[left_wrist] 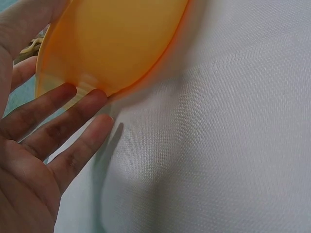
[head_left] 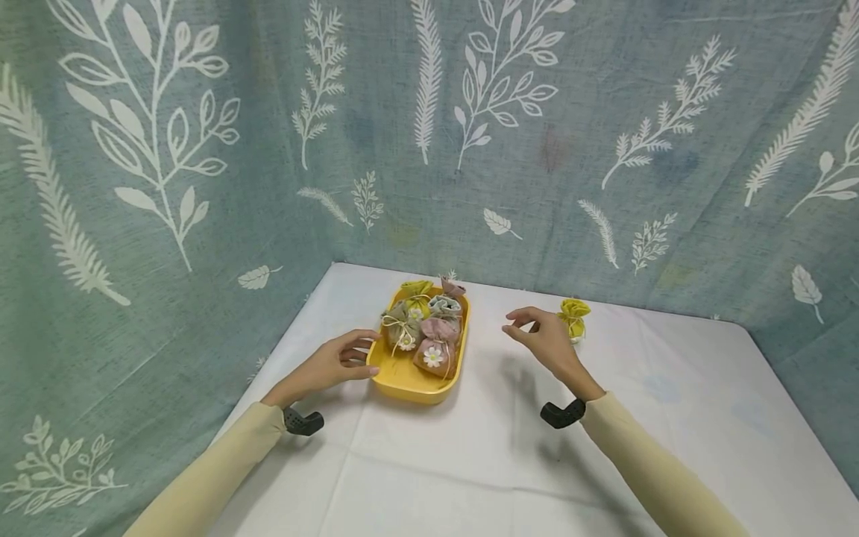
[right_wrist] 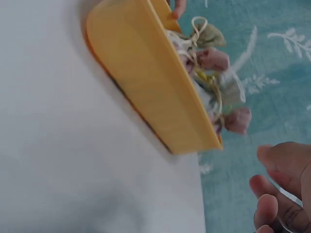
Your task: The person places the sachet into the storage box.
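A yellow plastic tray (head_left: 412, 388) stands on the white cloth and holds several small drawstring pouches. Among them are a pink pouch (head_left: 436, 356) with a white daisy, a beige pouch (head_left: 401, 328) and a yellow-green pouch (head_left: 417, 292). My left hand (head_left: 342, 358) is at the tray's left side, its spread fingers touching the wall (left_wrist: 80, 99). Right of the tray, my right hand (head_left: 540, 335) hovers with thumb and fingers bent but apart, nothing between them. Just beyond it, partly hidden, is another yellow-green pouch (head_left: 574, 315) on the cloth.
The white-covered table (head_left: 429, 477) ends at a green-blue curtain (head_left: 403, 194) with white leaf prints, which hangs behind and along both sides. Dark wrist-worn devices (head_left: 303, 422) sit under both wrists.
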`<state>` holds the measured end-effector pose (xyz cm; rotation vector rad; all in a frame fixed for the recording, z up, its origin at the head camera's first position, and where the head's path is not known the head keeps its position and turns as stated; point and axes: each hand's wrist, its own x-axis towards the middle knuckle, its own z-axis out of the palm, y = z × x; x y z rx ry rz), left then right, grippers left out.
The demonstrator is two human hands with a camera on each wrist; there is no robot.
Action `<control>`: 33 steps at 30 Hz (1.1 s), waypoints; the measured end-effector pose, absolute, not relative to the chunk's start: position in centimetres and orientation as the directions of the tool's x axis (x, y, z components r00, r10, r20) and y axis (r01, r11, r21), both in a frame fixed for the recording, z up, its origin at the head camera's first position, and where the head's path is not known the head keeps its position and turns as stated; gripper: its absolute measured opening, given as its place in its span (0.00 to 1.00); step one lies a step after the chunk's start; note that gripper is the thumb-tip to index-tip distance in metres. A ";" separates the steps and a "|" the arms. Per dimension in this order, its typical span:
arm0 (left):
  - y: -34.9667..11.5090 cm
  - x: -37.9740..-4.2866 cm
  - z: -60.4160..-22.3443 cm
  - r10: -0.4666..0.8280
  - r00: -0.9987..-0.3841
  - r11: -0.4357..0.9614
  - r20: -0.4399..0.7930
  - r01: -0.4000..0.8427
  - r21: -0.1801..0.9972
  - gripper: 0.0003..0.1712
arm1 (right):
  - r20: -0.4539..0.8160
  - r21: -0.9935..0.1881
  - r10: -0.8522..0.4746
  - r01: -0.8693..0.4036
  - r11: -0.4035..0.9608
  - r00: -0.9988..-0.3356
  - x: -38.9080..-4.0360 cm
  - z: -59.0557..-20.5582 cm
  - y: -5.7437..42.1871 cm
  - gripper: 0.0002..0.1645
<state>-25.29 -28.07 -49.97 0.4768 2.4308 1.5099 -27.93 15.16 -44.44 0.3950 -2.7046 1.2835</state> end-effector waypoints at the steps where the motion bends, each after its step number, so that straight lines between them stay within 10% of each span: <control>1: -28.1 -25.3 -50.0 0.392 -0.919 0.413 -0.034 0.143 0.900 0.42 | 0.221 -0.740 -0.179 -0.284 0.609 -0.959 -27.9 -44.5 15.7 0.16; 23: -28.1 -25.1 -50.0 0.395 -0.917 0.418 -0.043 0.138 0.898 0.43 | 0.185 -0.729 0.078 -0.083 0.680 -0.980 -28.1 -46.5 26.2 0.25; 33: -27.9 -25.2 -49.8 0.403 -0.914 0.419 -0.036 0.150 0.895 0.42 | 0.134 -0.734 0.061 -0.057 0.677 -0.989 -30.0 -47.1 28.0 0.43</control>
